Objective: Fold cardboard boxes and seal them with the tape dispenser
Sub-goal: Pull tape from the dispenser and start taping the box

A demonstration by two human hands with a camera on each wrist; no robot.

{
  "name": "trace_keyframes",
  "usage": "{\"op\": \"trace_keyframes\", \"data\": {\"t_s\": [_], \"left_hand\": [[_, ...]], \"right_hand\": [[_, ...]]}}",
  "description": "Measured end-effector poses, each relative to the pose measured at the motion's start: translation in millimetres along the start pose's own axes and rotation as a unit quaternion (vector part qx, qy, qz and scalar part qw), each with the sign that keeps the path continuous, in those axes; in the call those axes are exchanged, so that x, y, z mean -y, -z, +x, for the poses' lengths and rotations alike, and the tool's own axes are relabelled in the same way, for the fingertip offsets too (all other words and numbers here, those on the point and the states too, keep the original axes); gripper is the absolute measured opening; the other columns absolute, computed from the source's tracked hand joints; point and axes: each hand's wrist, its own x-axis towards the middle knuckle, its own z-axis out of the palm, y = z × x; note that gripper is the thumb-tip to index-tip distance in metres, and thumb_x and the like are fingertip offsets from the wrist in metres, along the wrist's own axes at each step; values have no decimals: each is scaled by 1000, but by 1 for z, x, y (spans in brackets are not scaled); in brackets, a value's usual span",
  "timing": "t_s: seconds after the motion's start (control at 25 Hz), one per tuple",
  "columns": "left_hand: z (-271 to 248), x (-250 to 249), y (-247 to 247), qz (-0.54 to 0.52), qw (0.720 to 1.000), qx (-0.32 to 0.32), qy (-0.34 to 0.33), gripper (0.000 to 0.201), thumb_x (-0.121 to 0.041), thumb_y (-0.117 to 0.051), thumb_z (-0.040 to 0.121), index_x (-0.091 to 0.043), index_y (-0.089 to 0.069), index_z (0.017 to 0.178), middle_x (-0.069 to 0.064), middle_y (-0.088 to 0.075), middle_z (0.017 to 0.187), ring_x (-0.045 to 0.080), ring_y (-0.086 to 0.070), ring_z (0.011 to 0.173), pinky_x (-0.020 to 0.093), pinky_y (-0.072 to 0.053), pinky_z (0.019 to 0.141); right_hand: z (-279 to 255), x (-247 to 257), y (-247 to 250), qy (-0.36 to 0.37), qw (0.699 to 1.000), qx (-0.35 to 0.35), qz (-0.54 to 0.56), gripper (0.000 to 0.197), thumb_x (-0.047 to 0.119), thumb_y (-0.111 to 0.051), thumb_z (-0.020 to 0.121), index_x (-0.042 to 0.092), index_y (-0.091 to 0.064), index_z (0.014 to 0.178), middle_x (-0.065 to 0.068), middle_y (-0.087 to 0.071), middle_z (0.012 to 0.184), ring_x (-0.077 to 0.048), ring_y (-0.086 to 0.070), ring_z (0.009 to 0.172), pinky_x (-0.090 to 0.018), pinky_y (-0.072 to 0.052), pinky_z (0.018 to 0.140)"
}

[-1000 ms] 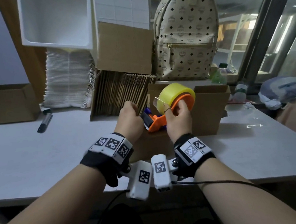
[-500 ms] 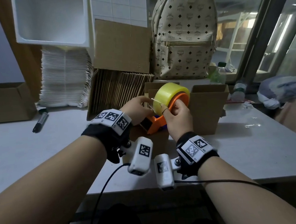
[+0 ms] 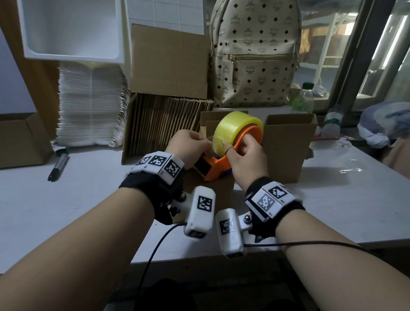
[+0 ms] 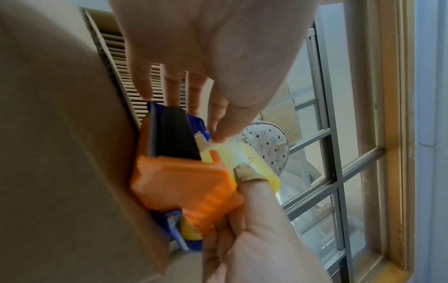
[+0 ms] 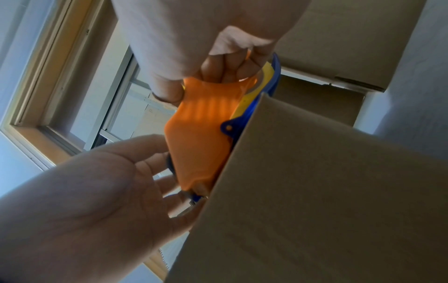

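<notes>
Seen from the head camera, a person stands at a white tabletop [image 3: 29, 212], both hands meeting at a tape dispenser [image 3: 215, 165] near the centre of the picture. The right hand [image 3: 246, 156] has its fingers curled through the orange frame, thumb pressed on the yellow tape roll [image 3: 234, 130], probably to stop it spinning. At nine o'clock from the roll, the left hand [image 3: 190, 144] reaches in with fingertips pinched together near the roll's edge. An open cardboard box [image 3: 290, 147] stands just beside, at three o'clock; a patterned backpack [image 3: 255, 40] stands at twelve o'clock. From the left wrist camera, the left thumb and forefinger nip the loose tape end [image 4: 223, 145] where it leaves the roll, apparently to draw it toward the black roller [image 4: 174, 134]; whether they truly grip it is hard to tell through blur. From the right wrist camera, the right-hand fingers [image 5: 225, 69] are wrapped through the dispenser's ring, which sits against a cardboard wall [image 5: 327, 191] at five o'clock.
</notes>
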Motion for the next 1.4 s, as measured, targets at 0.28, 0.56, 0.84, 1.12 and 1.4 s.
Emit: {"op": "trace_keyframes", "data": {"t_s": [0.28, 0.56, 0.84, 1.12, 1.4], "left_hand": [[-3, -13, 18, 64, 998, 26, -5, 19, -28, -68, 83, -10, -73, 83, -2, -63, 72, 6, -53, 67, 19, -39, 57], [-8, 1, 21, -127, 986, 76, 82, 17, -23, -63, 89, -7, -67, 85, 2, -64, 79, 10, -55, 69, 20, -48, 66], [-10, 14, 21, -170, 978, 107, 63, 12, -15, -60, 89, -7, -67, 84, 3, -63, 75, 10, -56, 68, 21, -47, 67], [-11, 21, 24, -219, 966, 126, 60, 16, -13, -55, 92, -7, -63, 79, 5, -60, 74, 12, -54, 67, 23, -44, 69], [-7, 36, 30, -293, 940, 168, 55, 24, -2, -49, 92, -4, -53, 68, 6, -70, 72, 14, -66, 70, 25, -54, 70]], "right_hand": [[-2, 1, 2, -30, 999, -12, -2, 26, 31, -59, 91, 15, -43, 76, 1, -51, 69, -8, -46, 57, -17, -33, 50], [-3, 8, 1, -30, 999, 16, -16, 23, 32, -57, 92, 13, -46, 83, -3, -56, 77, -12, -51, 66, -22, -38, 56], [8, 15, 10, -109, 986, 118, 41, 56, 70, -44, 71, 14, -51, 72, -4, -44, 62, -23, -47, 64, -39, -40, 73], [27, 24, 3, -155, 976, 136, -67, 39, 48, -48, 92, 17, -41, 69, 0, -41, 61, -20, -45, 60, -38, -38, 77], [28, 20, -3, -171, 969, 153, -89, 37, 51, -46, 86, 17, -45, 71, 0, -45, 61, -26, -49, 72, -44, -35, 87]]}}
